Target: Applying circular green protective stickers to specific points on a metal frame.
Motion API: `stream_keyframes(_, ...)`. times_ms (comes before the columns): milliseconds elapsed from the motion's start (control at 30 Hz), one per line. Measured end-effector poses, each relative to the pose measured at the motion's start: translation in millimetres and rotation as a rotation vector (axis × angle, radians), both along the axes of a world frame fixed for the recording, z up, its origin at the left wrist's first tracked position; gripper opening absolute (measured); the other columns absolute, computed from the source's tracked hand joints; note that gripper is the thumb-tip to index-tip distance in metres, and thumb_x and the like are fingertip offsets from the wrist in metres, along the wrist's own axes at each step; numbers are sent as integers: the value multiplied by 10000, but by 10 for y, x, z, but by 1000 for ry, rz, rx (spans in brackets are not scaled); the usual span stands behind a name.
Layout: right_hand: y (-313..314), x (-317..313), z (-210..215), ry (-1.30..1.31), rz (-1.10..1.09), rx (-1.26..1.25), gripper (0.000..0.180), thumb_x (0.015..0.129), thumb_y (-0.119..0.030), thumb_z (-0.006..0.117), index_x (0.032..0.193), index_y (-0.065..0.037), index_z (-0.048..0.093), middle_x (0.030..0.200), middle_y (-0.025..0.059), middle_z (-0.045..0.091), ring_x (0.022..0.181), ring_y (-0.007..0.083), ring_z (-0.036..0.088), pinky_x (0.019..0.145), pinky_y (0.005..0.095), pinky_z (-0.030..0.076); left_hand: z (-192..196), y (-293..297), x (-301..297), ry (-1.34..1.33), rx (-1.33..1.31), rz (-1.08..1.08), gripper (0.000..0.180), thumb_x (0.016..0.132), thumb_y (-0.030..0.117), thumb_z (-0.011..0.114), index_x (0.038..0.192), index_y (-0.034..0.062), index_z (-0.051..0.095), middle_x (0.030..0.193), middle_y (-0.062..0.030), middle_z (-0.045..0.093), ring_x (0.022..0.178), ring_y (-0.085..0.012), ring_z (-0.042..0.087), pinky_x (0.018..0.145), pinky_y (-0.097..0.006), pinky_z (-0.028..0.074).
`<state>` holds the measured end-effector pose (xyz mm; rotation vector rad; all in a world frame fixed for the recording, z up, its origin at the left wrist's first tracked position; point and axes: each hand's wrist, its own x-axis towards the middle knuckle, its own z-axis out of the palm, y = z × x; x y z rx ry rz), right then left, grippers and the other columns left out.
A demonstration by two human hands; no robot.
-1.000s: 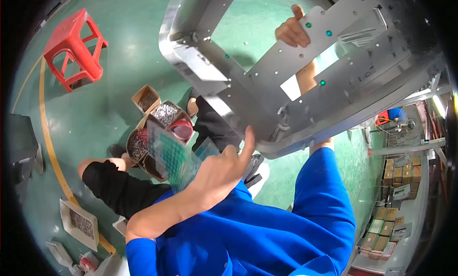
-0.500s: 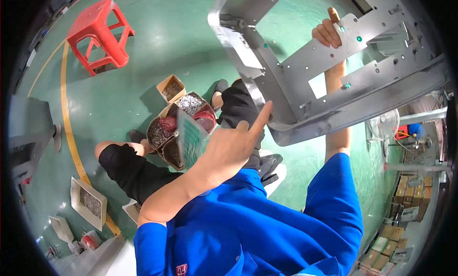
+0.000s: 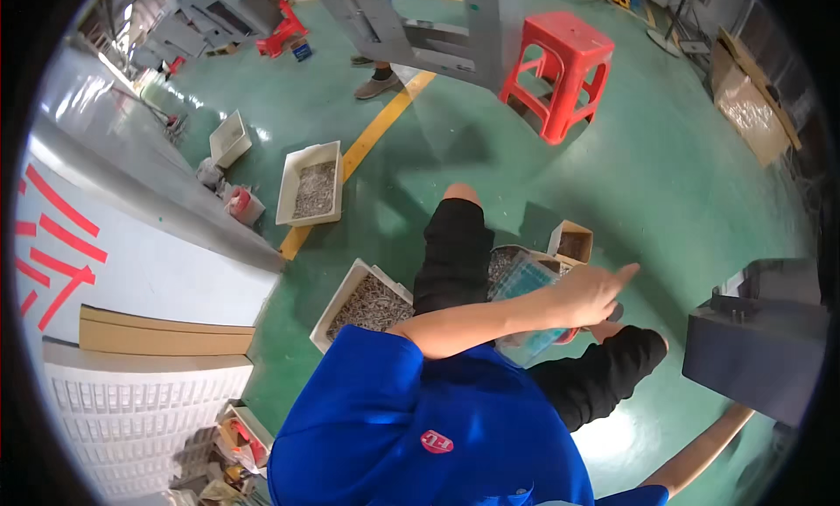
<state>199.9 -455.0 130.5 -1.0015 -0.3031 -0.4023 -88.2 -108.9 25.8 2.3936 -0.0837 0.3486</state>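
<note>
One translucent plastic packet (image 3: 525,280) | left grip (image 3: 584,297): clamped on it | right grip: hidden, can't tell

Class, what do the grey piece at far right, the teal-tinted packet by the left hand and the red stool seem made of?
Grey piece: probably sheet metal, smooth and dull; flat faces and crisp edges suggest it, though any coating is unclear.
Packet: likely thin plastic, see-through and shiny.
Stool: seemingly moulded plastic, slightly glossy, evenly red with rounded edges.
</note>
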Motion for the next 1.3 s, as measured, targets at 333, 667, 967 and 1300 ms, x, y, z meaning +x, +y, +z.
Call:
stream_keyframes(333,-622,717,-119,179,-288,11,726,973,-572,278,1242,45,552,1146,143,631,1052,252,567,923,365,452,-170,1315,38,-172,-603,294,529,806,82,660,1274,-62,461,768,-130,708,690,-187,674,651,-306,495)
stream_keyframes(667,-1084,834,-131,-18,-226,-108,718,945,-610,289,1305,-49,557,1277,119,592,1237,265,495,1054,416,376,-184,1655,497,-453,-687,469,868,775,90,706,1444,-56,171,878,-160,694,748,-223,688,742,-324,536)
stream_keyframes(967,-940,597,-93,19,-381,-104,591,998,-451,304,1303,20,489,1286,176,534,1107,296,560,1006,425,408,270,1890,707,-489,-645,571,931,741,106,715,1440,-84,131,842,-179,687,767,-264,682,729,-339,516)
stream_keyframes(1300,-1427,590,-447,-284,-738,-628,567,998,-369,377,1372,58,381,1397,200,442,1259,310,467,1068,412,344,238,2149,574,-558,-748,476,646,743,148,789,1256,-56,454,814,-124,700,743,-151,675,699,-280,506)
